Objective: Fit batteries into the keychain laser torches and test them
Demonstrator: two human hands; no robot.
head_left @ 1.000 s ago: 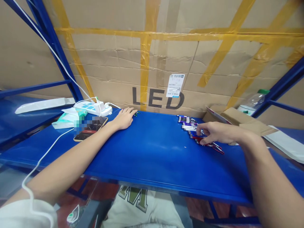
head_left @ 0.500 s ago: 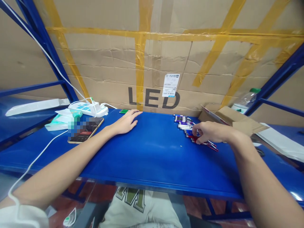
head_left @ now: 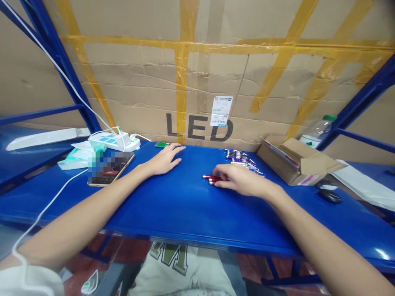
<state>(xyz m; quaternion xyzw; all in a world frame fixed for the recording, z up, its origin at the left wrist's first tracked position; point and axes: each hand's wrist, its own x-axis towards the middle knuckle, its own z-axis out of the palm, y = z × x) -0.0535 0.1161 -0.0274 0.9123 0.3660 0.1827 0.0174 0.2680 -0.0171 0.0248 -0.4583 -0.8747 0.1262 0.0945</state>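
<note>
My right hand (head_left: 236, 177) is closed over small red metal tubes (head_left: 212, 180) with silver ends, which look like keychain penlights. Their left ends stick out past my fingers, low over the blue table; the rest is hidden under the hand. Behind it lies a row of similar tubes (head_left: 236, 154) in blue, purple and silver, some with clips at their right ends. My left hand (head_left: 165, 159) rests open on the tabletop, fingers stretched out. Just beyond its fingertips are green tubes (head_left: 161, 144), partly covered by the hand.
On the left of the blue table (head_left: 185, 209) are a phone (head_left: 112, 168), a tissue pack (head_left: 82, 156) and a white power strip (head_left: 115, 141) with cables. An open cardboard box (head_left: 277, 162), a black mouse (head_left: 330, 196) and a plastic bottle (head_left: 319, 129) stand right. Large taped cardboard (head_left: 138, 90) rises behind.
My right hand has moved left from the row, bringing the red tubes along toward the middle of the table. My left hand has stayed where it was.
</note>
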